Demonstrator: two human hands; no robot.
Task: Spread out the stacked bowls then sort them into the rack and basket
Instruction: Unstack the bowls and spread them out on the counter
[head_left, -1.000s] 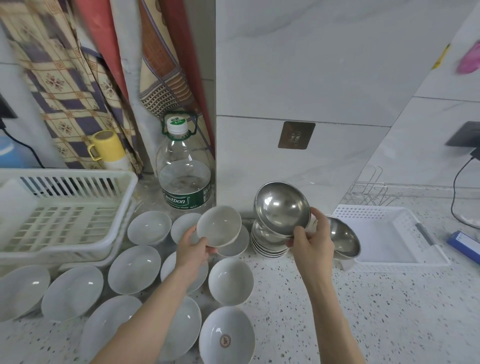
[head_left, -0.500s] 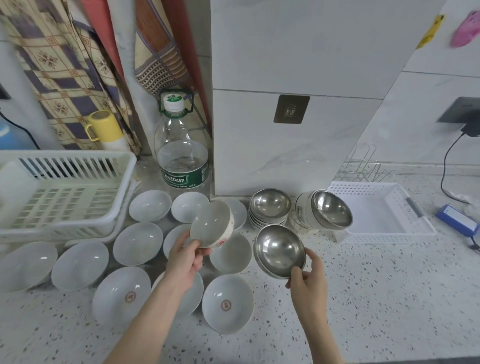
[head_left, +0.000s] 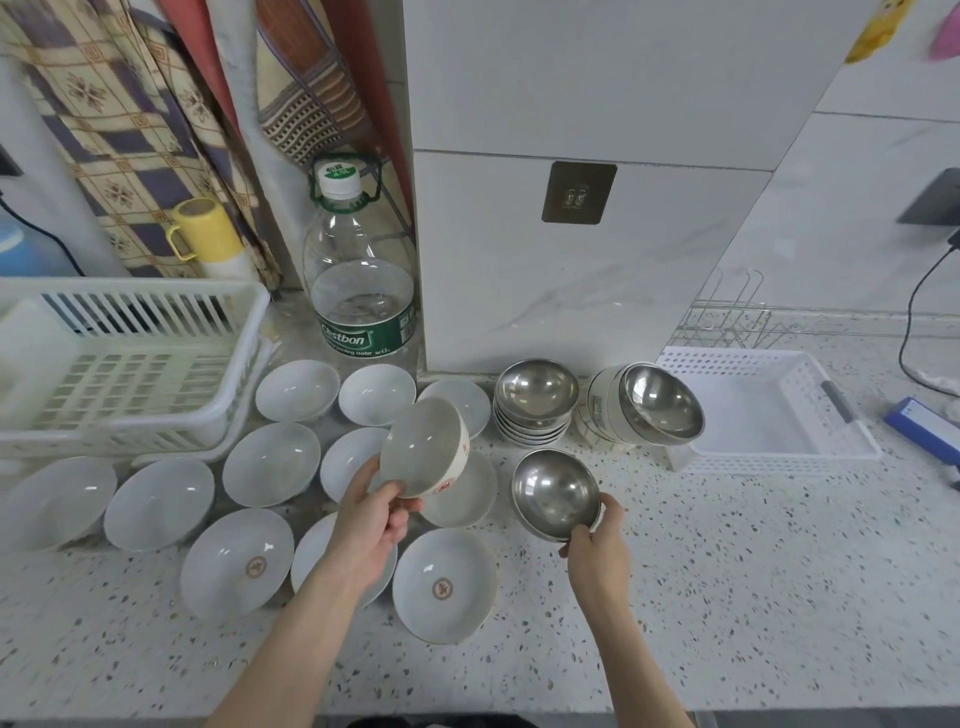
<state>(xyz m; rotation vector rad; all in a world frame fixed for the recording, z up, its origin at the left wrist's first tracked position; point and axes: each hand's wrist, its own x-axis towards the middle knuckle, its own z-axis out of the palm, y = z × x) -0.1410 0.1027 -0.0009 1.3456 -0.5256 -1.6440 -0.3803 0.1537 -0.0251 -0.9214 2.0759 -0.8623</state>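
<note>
My left hand (head_left: 370, 525) grips a white ceramic bowl (head_left: 423, 447) with red markings by its rim, tilted above the spread-out white bowls. My right hand (head_left: 597, 545) holds a steel bowl (head_left: 555, 492) by its near rim, low over the counter. Several white bowls (head_left: 270, 462) lie spread open on the counter at left and centre. A stack of steel bowls (head_left: 536, 400) stands by the wall. Beside it a tipped stack with a steel bowl at its mouth (head_left: 657, 405) leans on the white basket (head_left: 795, 364). The white rack (head_left: 156, 410) sits far left.
A large water bottle (head_left: 363, 291) stands against the wall behind the bowls, and a yellow mug (head_left: 205, 236) is left of it. A wire rack (head_left: 732, 312) sits behind the basket. A blue box (head_left: 924, 428) and a black cable (head_left: 914, 322) lie at the right. Speckled counter (head_left: 753, 597) spreads front right.
My right hand has brought the steel bowl from the stack by the wall down toward the counter in front. My left hand has lowered and tilted the white bowl.
</note>
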